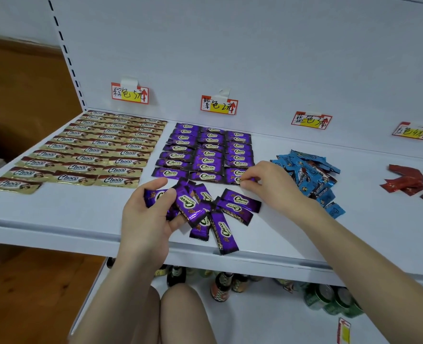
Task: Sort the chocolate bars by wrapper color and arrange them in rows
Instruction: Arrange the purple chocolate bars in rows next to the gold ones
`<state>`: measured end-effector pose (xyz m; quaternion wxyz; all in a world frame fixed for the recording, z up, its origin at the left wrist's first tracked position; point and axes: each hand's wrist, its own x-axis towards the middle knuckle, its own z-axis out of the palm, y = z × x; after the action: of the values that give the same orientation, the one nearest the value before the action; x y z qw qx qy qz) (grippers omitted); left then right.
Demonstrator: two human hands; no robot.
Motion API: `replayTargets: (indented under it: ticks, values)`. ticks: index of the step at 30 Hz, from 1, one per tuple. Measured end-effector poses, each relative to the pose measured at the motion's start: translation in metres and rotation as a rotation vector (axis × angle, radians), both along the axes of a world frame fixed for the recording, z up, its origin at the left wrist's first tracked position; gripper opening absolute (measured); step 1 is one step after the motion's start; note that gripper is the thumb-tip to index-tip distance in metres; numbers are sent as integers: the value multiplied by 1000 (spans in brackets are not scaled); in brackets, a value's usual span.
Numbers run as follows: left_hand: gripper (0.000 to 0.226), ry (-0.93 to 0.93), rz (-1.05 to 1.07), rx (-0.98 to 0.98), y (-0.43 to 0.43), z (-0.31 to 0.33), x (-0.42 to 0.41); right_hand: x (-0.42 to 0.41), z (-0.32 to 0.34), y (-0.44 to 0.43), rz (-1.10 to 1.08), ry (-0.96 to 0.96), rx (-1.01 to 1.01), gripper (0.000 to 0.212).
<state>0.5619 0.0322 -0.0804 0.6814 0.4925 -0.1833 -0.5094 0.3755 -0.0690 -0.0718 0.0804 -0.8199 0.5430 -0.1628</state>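
Observation:
On the white shelf (56,214), gold-brown Choco bars (86,147) lie in neat rows at the left. Purple bars (206,150) form three columns in the middle. My left hand (147,214) grips a fan of several purple bars (188,202) near the front edge. More loose purple bars (237,204) lie beside it. My right hand (267,181) pinches the end of the front purple bar (235,175) in the right column. A loose heap of blue bars (312,175) lies to the right, and a few red bars (406,182) lie at the far right.
Handwritten price tags (219,105) are taped to the back panel above each colour group. Below the shelf's front lip (255,259) stand bottles (220,286) and green cans (329,299) on a lower shelf. A wooden floor (19,281) shows at the left. My knees (180,316) are under the shelf.

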Motion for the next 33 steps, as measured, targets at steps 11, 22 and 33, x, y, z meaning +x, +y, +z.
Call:
replayTargets:
  ticks: [11, 22, 33]
  values:
    - [12, 93, 145, -172, 11, 21, -11, 60, 29, 68, 262, -664, 333, 10]
    - [9, -238, -58, -151, 31, 11, 6, 74, 27, 76, 99, -1031, 475, 11]
    - [11, -361, -154, -90, 43, 16, 42, 81, 30, 70, 234, -845, 560, 19]
